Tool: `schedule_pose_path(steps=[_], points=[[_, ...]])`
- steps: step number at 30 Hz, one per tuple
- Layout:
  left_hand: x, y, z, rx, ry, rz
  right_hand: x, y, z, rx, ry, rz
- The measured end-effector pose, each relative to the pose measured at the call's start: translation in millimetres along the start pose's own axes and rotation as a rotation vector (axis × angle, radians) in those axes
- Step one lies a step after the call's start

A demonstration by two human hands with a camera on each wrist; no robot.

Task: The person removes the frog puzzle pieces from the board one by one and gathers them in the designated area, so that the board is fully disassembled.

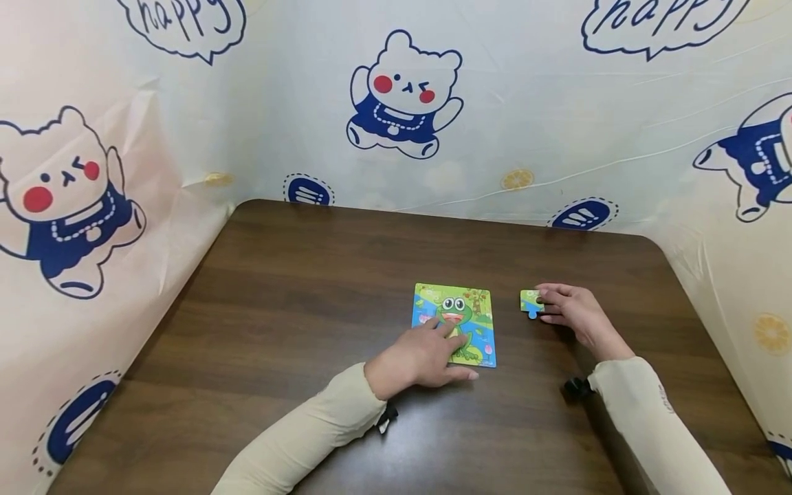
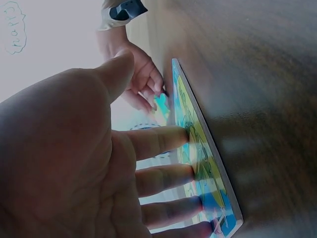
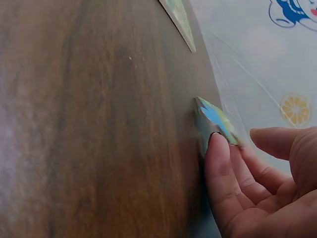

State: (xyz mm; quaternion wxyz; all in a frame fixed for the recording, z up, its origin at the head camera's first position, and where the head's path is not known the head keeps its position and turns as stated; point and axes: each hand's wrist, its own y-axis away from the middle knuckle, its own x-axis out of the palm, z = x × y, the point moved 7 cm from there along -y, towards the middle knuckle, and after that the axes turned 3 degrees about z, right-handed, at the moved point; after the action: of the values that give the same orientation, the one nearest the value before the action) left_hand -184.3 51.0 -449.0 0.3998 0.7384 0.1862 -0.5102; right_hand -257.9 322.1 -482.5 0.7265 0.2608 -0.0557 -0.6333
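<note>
A square jigsaw puzzle with a green frog picture (image 1: 482,309) lies flat on the table. My left hand (image 1: 417,359) is over its lower left part, fingers spread and fairly straight. In the left wrist view, the fingertips of that hand (image 2: 114,144) rest on the puzzle's face. To the right, my right hand (image 1: 577,313) pinches the right side of a small green and blue puzzle piece (image 1: 530,301) with a rounded tab. This piece (image 3: 218,119) appears tilted at the fingertips in the right wrist view, near the tabletop.
The brown wooden table (image 1: 297,302) has rounded far corners. A pale cloth printed with cartoon bears (image 1: 402,96) hangs along its back and sides. Black straps (image 1: 577,388) sit at both sleeve cuffs.
</note>
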Motion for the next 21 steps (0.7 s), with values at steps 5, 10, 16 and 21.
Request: schedule_pose_path(steps=[5,10,16,21], points=[[-0.9,0.3,0.3,-0.008,0.005,0.009,1.0,2.7,1.7,0.010,0.055,-0.010],[-0.3,-0.3,1.0,-0.014,0.014,0.010,0.9,6.5,7.4,-0.018,0.149,-0.030],[1.0,-0.7,1.0,-0.012,0.015,0.018,-6.2,10.9,5.9,-0.029,0.182,-0.054],[0.8,-0.4,1.1,-0.009,0.015,0.015,-21.0,16.1,0.5,-0.056,0.146,-0.101]])
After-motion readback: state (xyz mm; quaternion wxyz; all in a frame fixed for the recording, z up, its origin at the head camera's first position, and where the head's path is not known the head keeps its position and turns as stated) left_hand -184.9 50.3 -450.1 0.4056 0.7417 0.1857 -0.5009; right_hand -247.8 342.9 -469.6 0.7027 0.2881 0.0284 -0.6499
